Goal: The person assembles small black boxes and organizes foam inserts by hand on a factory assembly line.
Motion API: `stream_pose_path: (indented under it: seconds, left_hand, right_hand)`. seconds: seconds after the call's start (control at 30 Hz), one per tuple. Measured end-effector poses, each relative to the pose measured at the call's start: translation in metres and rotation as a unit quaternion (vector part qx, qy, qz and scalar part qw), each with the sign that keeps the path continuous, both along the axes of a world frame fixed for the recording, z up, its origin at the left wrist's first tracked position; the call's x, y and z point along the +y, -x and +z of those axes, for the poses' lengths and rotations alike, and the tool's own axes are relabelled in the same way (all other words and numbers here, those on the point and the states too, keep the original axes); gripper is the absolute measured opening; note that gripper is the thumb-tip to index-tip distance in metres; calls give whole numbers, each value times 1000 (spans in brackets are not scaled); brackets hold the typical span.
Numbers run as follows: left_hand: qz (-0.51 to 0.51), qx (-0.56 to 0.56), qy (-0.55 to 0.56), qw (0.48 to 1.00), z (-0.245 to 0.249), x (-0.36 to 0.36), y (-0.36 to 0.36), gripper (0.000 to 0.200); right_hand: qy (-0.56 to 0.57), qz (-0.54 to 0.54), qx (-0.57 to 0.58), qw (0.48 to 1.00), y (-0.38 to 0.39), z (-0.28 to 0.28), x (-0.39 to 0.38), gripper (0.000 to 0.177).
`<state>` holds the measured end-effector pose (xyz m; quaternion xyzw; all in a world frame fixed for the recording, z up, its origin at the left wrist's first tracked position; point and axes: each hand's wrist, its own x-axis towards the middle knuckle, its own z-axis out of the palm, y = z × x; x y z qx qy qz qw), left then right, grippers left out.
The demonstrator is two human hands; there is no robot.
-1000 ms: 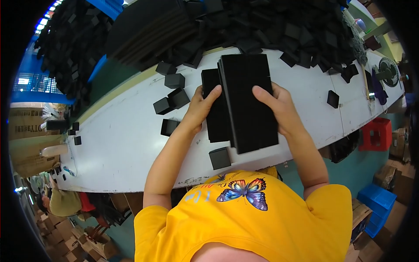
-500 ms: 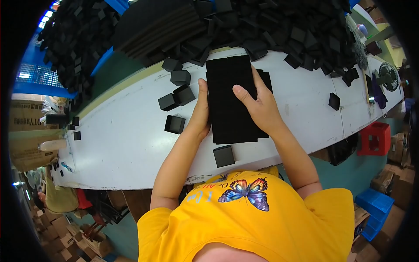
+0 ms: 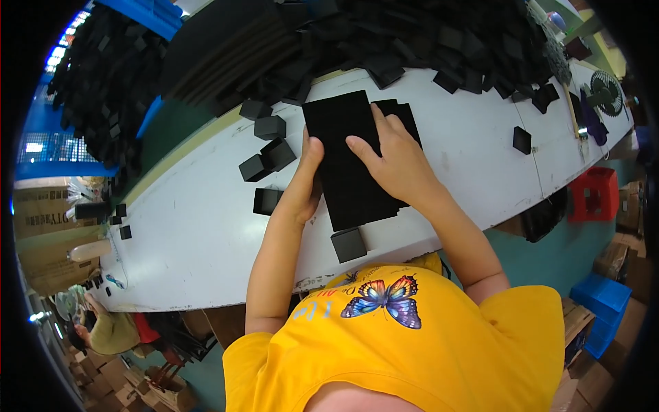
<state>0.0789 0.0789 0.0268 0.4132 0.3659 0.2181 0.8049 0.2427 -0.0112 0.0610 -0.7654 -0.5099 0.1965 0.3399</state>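
Observation:
Black flat sheets (image 3: 343, 161) lie stacked on the white table (image 3: 185, 226), their edges not aligned at the right. My left hand (image 3: 302, 182) is at the left edge of the stack, thumb up against its side and other fingers mostly hidden. My right hand (image 3: 401, 158) rests on top of the sheets with its thumb spread away from the fingers. A small black box (image 3: 349, 245) stands just below the stack. Left of my left hand are several more, among them an open-topped box (image 3: 266, 200) and a closed-looking one (image 3: 270, 128).
A large heap of black boxes (image 3: 439, 44) lines the far side. One black piece (image 3: 522, 140) lies to the right, near a small fan (image 3: 605, 93). A red stool (image 3: 593, 194) and blue crate (image 3: 601, 302) stand at the right. Another person (image 3: 113, 331) is at lower left.
The top sheets have turned and shifted left over those beneath. Both hands have moved slightly left with them, and the view has shifted a little.

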Motion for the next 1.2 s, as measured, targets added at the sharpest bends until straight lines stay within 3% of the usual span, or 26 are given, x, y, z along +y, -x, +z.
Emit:
stream_pose_path:
  seconds: [0.1,0.17,0.2,0.3,0.4,0.5,0.6,0.8,1.03,1.2]
  left_hand:
    - [-13,60,-57,996,6,-3,-6,103]
    - [9,41,-20,999,14,-1,-8,102]
    - [22,31,0,999,15,-1,-9,102]
    - [13,10,88,996,8,10,3,92]
    - [57,-21,93,994,8,6,3,57]
    - [39,-5,163,986,6,9,7,80]
    - [31,-16,154,987,16,7,8,80]
    - [11,17,36,999,14,3,5,84]
    - [17,18,70,997,12,5,10,85]
    - [23,20,52,998,10,4,9,83]
  right_hand:
    - [-26,-4,16,1000,-6,-2,0,75]
    - [-80,-7,26,996,-19,-9,-3,72]
    - [-82,-48,128,987,-26,3,-8,69]
    - [-64,-140,152,976,-67,-4,-32,73]
    - [6,-176,263,949,-84,-38,-46,78]
    - [27,-162,368,915,-66,-40,-52,87]
    - [46,-162,348,922,-67,-48,-47,83]
    - [-1,-136,451,882,-56,-21,-40,106]
    - [-5,-90,456,886,-64,-45,-38,92]
    - [24,-104,547,831,-69,-36,-45,55]
